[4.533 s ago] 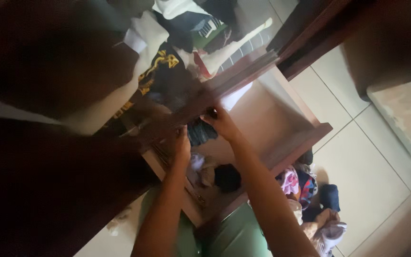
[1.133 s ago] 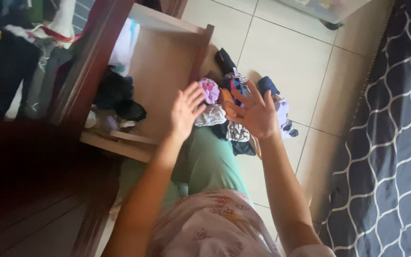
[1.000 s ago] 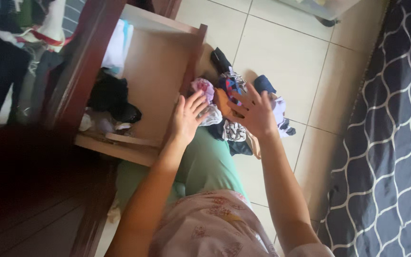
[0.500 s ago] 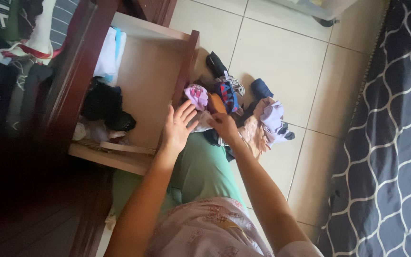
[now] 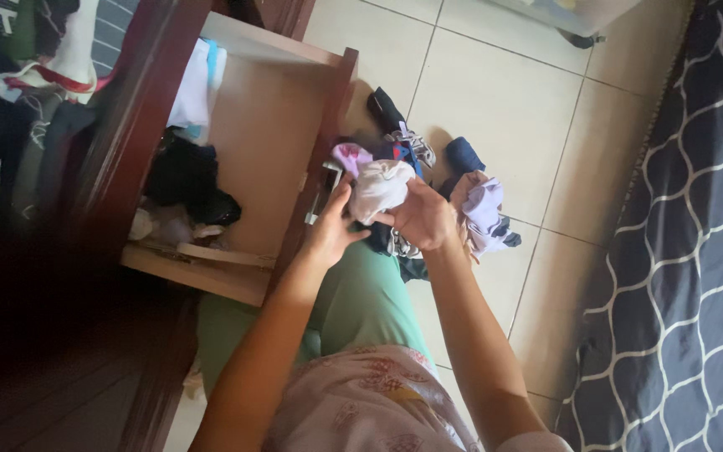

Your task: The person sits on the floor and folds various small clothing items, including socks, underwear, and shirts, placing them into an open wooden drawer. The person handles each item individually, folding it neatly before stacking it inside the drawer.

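Both hands (image 5: 378, 222) gripping white garment (image 5: 380, 187), possibly underwear, beside open drawer (image 5: 265, 134)

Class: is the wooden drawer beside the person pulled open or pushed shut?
Open: the drawer juts out over the tiled floor, with clothes visible inside.

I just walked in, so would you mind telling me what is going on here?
A person sitting on the tiled floor holds a small white garment up between the left hand and the right hand. Just beyond the hands, a heap of mixed clothes lies on the tiles. To the left, a wooden drawer stands pulled open, with dark and white clothes at its inner end.
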